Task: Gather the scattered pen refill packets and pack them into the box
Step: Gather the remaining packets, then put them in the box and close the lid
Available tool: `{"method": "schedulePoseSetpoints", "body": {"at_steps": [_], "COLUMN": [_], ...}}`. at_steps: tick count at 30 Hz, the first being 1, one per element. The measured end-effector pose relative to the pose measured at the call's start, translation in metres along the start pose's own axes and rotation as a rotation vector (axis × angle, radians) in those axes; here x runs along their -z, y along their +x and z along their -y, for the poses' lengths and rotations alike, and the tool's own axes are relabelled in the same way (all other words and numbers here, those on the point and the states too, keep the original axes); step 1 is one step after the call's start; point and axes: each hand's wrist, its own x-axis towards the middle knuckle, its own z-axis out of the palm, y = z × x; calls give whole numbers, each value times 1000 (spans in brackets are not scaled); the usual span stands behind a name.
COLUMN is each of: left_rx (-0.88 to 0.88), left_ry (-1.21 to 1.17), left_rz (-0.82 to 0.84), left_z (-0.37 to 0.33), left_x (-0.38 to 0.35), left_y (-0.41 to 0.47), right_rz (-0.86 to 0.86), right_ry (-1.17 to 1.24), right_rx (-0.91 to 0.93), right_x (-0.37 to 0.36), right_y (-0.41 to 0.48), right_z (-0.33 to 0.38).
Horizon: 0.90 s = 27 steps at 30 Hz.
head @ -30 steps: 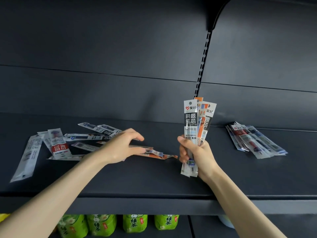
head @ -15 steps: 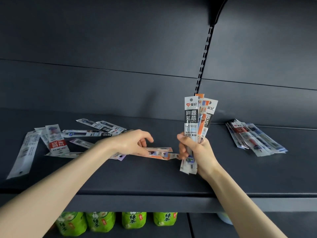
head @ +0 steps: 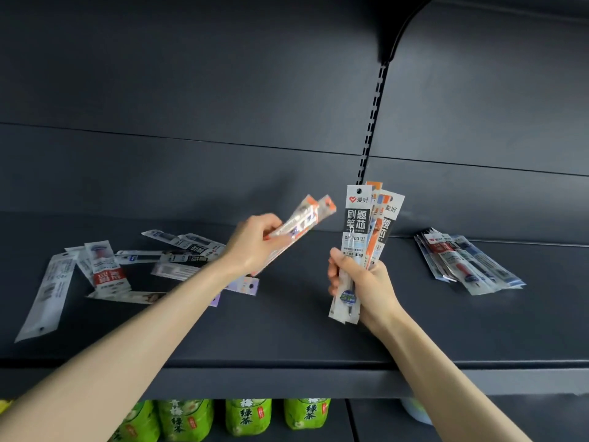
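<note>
My right hand grips an upright bundle of pen refill packets, white, black and orange, above the dark shelf. My left hand holds two orange-tipped refill packets lifted off the shelf and tilted toward the bundle, a short gap apart from it. Several loose packets lie scattered on the shelf's left part, some partly hidden under my left forearm. A fanned pile of packets rests on the right. No box is in view.
The shelf's back panel rises behind the packets, with a slotted upright in the middle. Green tea bottles stand on the shelf below the front edge.
My left hand has picked two orange-tipped packets up off the shelf and raised them toward the bundle. My right hand has held its bundle nearly still.
</note>
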Motion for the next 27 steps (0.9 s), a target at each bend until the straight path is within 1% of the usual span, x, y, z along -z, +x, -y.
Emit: {"method": "schedulePoseSetpoints", "body": {"at_steps": [1,2,4,8,11,13,15,17,18,20,22,25,27], "left_rx": [-9,-8,12,84,135,154,221,305,339,372,372,361,344], "left_ry": [-136,-267,-445,-588,-618,-653,-757,-833,-875,-935,-938,-968,-976], "left_rz": [-87,-139,-177,-145,-134,-188,-280,-338,-333,-294,-248,-155,-121], "left_z": [-8,-16,-30,-37,-31,-25,-17,-7,-2,2,-1,-7,-9], "left_x": [0,0,-2,-9,-11,-8,-3,1,1,1,-1,-4,-4], "left_y": [-1,-2,-7,-11,-9,-7,-3,0,0,1,-1,-4,-5], "right_rz": [4,8,28,107,129,65,-36,-60,-58,-33,72,267,293], "right_ry": [8,17,24,42,121,126,157,206,195,83,-43,-31,-52], "right_rx": [-3,-4,0,44,9,-22,-50,-74,-90,-107,-106,-109,-100], "right_x": [-1,-3,-10,-27,-33,-32,-29,-28,-28,-29,-32,-40,-43], "right_y": [2,5,11,26,36,43,49,52,52,50,47,40,39], "right_z": [0,1,3,11,12,9,5,3,2,-1,-3,-2,-2]}}
